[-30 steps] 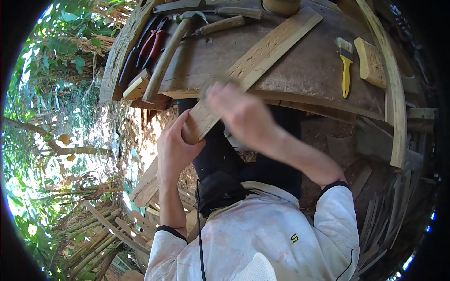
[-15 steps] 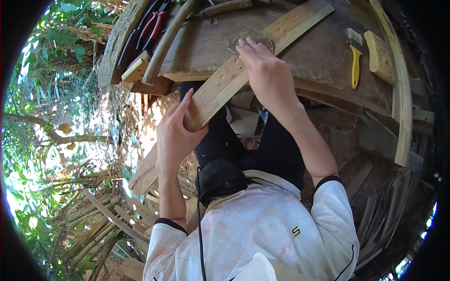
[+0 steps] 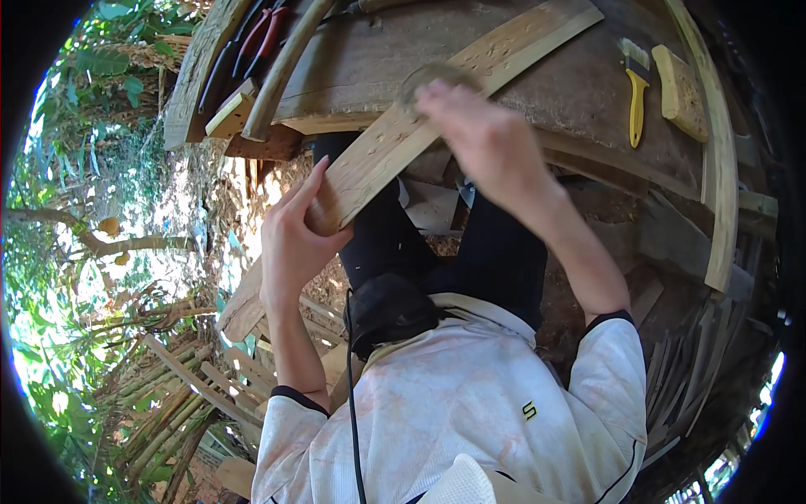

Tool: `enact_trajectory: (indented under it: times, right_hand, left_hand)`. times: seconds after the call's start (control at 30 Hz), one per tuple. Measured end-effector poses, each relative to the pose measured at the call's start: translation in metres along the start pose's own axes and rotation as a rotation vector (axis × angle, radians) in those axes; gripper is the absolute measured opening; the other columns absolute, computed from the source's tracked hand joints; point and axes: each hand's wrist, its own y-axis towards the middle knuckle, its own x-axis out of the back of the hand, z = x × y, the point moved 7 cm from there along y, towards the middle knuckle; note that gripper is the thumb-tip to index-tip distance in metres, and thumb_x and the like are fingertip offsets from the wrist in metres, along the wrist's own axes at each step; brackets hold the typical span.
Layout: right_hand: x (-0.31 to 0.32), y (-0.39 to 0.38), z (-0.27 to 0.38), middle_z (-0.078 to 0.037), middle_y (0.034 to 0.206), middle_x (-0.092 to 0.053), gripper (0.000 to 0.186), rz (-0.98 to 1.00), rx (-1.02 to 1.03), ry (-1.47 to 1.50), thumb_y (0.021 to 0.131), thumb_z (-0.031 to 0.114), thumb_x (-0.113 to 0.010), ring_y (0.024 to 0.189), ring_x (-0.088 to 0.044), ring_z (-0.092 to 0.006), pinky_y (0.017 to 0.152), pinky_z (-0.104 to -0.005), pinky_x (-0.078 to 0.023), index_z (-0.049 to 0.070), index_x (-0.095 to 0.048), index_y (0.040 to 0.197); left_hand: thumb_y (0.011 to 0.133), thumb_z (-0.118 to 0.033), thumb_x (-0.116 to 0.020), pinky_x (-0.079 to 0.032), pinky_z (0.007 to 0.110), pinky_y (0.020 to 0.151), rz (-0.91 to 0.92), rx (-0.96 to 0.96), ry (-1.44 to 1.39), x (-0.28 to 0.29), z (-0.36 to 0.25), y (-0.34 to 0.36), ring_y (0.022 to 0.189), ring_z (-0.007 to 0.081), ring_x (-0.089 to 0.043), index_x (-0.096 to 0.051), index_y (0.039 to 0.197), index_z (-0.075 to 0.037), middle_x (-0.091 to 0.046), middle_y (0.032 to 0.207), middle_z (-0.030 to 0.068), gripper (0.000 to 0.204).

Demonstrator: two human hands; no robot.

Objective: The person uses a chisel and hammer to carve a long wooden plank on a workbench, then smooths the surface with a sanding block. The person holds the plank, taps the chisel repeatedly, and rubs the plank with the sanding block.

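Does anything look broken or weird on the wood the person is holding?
Yes, the wooden plank has little pits scattered on its upper face, on both sides of the right hand. They look odd because the wood around them seems smoother; I can't tell what made them.

- Board (image 3: pixel 369 164): pale tan, flecked with darker brown pits.
- Disc (image 3: pixel 441 77): apparently grey-brown, though motion blur obscures its surface.
- Brush (image 3: pixel 636 105): yellow handle, cream bristles.
- Wood block (image 3: pixel 680 92): yellowish, with dark specks.
- Pliers (image 3: pixel 268 35): red handles.
- Bench (image 3: pixel 353 80): dark brown, marked with paler scuffs.
- Shirt (image 3: pixel 445 403): white, blotched pinkish-brown, with black sleeve edging.
- Trousers (image 3: pixel 382 239): black.
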Motion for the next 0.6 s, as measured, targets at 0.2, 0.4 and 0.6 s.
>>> enact_trajectory:
  times: [0.2,0.4,0.6]
  right_hand:
    - [0.017,0.001,-0.021,-0.013,0.108,-0.075,0.023,-0.034,-0.14,-0.156,0.094,0.004,-0.059,0.094,-0.074,-0.0253,0.076,-0.0369,-0.064,0.005,-0.073,0.112]
    - [0.035,0.008,-0.061,-0.011,0.1,-0.072,0.019,0.066,-0.276,-0.241,0.092,0.004,-0.059,0.088,-0.073,-0.0277,0.072,-0.0366,-0.063,0.005,-0.069,0.108]
    - [-0.01,-0.008,0.071,-0.016,0.102,-0.074,0.027,0.041,0.055,-0.006,0.093,0.005,-0.059,0.097,-0.073,-0.0293,0.095,-0.0404,-0.058,-0.002,-0.067,0.118]
  left_hand:
    - [0.058,-0.006,-0.086,-0.054,0.039,0.075,0.025,-0.024,0.002,0.004,-0.002,-0.005,0.075,0.0264,-0.065,-0.06,0.146,-0.015,-0.068,0.092,0.0116,0.092]
    - [0.057,-0.008,-0.086,-0.054,0.04,0.074,0.028,-0.005,0.05,0.014,0.02,-0.03,0.074,0.0264,-0.065,-0.06,0.146,-0.016,-0.067,0.088,0.0112,0.093]
    - [0.054,-0.008,-0.086,-0.053,0.039,0.072,0.03,0.027,0.033,0.01,0.021,-0.03,0.071,0.0261,-0.063,-0.061,0.145,-0.015,-0.066,0.086,0.0104,0.095]
